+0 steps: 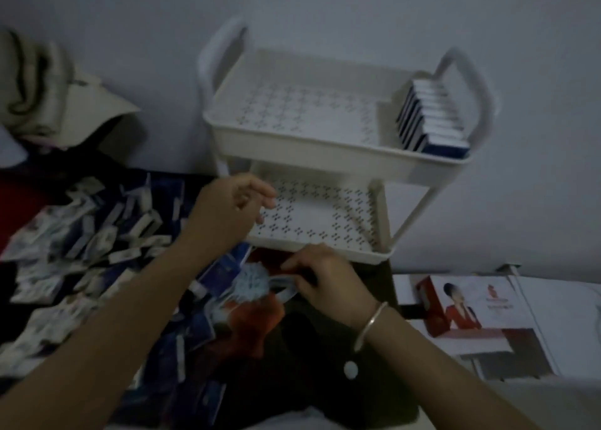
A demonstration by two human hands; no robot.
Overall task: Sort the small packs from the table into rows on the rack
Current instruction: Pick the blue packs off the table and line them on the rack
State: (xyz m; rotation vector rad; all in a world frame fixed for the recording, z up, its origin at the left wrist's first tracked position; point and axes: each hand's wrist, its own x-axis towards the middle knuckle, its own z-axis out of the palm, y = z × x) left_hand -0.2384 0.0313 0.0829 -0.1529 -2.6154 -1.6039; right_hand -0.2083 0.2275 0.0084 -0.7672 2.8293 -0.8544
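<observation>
Packs [97, 234] lie in a loose heap on the table [309, 371], at nine o'clock from the hands. One row of packs [432, 120] already stands on edge at the three o'clock end of the rack's top shelf. The rack [325, 156] stands at twelve o'clock, and nothing lies on its lower shelf [325, 208].

The right hand [325, 276], just in front of that shelf, has its fingers curled and seems to pinch a pale pack [286, 288], though dim light and blur leave this uncertain. The left hand [227, 208] hovers at the shelf's nine o'clock edge, fingers loosely bent, holding nothing.

To do this step well, the pack is best turned on edge and set tight against an end wall, with the free hand steadying it so later packs can lean there. A red box [448, 306] lies at four o'clock.
</observation>
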